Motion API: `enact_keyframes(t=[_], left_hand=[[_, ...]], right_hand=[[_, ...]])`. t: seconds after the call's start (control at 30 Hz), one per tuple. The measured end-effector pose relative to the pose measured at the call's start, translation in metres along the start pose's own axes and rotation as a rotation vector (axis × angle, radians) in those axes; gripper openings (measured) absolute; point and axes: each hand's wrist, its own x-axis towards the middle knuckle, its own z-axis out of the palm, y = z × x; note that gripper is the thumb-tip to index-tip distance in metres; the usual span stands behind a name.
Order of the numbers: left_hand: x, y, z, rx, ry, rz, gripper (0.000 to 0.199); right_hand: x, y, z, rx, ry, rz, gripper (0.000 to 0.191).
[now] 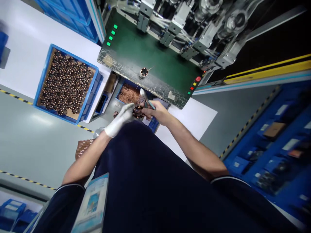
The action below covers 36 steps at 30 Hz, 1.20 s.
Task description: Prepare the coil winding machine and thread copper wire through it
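Observation:
A white glove covers my left hand [120, 119], whose fingers are closed on a round copper-wound part [138, 112] in front of my waist. My bare right hand [158, 112] holds pliers [143, 94] with light blue-green handles, their head pointing up and away from me. The right fingers are beside the round part, at its right edge. Another wound part [143, 72] stands upright on the front edge of the green machine table [155, 56], with a thin wire sticking out to its right.
A blue crate [87, 105] full of similar wound parts stands at the left. Below the green table's edge sits a blue bin with copper scraps [130, 94]. Machine fixtures [177, 24] line the table's back. Buttons [198, 79] are at its right corner. Blue shelving [272, 142] stands far right.

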Motion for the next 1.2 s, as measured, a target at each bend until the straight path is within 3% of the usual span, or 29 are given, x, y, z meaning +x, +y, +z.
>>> enact_keyframes(t=[0.1, 0.17, 0.23, 0.37, 0.47, 0.6, 0.7, 0.8, 0.9, 1.07, 1.2], left_hand=[[-0.035, 0.010, -0.016, 0.627, 0.121, 0.374, 0.091], [-0.054, 0.017, -0.026, 0.929, 0.111, 0.457, 0.075], [-0.069, 0.021, -0.037, 1.070, 0.124, 0.455, 0.058], [-0.096, 0.007, -0.071, 0.972, 0.327, 0.407, 0.052], [-0.114, -0.021, -0.113, 0.765, 0.628, 0.273, 0.052], [-0.121, -0.066, -0.192, 0.647, 1.168, -0.068, 0.054], [-0.113, -0.099, -0.253, 0.590, 1.359, -0.232, 0.056], [-0.096, -0.123, -0.296, 0.486, 1.405, -0.285, 0.053], [-0.075, -0.134, -0.318, 0.405, 1.426, -0.300, 0.052], [-0.048, -0.131, -0.329, 0.407, 1.418, -0.453, 0.050], [-0.055, -0.127, -0.329, 0.402, 1.369, -0.451, 0.052]], right_hand=[[0.005, -0.011, 0.012, 0.083, -0.162, 0.183, 0.063], [0.011, -0.012, 0.028, 0.049, -0.247, 0.245, 0.061], [0.018, -0.008, 0.050, 0.028, -0.278, 0.278, 0.059], [0.036, -0.002, 0.097, 0.073, -0.242, 0.351, 0.058], [0.046, -0.004, 0.118, 0.058, -0.207, 0.366, 0.054], [0.048, -0.008, 0.116, 0.039, -0.060, 0.386, 0.048], [0.045, -0.002, 0.102, 0.097, 0.067, 0.421, 0.038], [0.042, 0.011, 0.089, 0.148, 0.172, 0.457, 0.032], [0.039, 0.021, 0.082, 0.167, 0.228, 0.443, 0.032], [0.036, 0.029, 0.081, 0.168, 0.250, 0.387, 0.034], [0.032, 0.033, 0.080, 0.193, 0.267, 0.383, 0.035]])
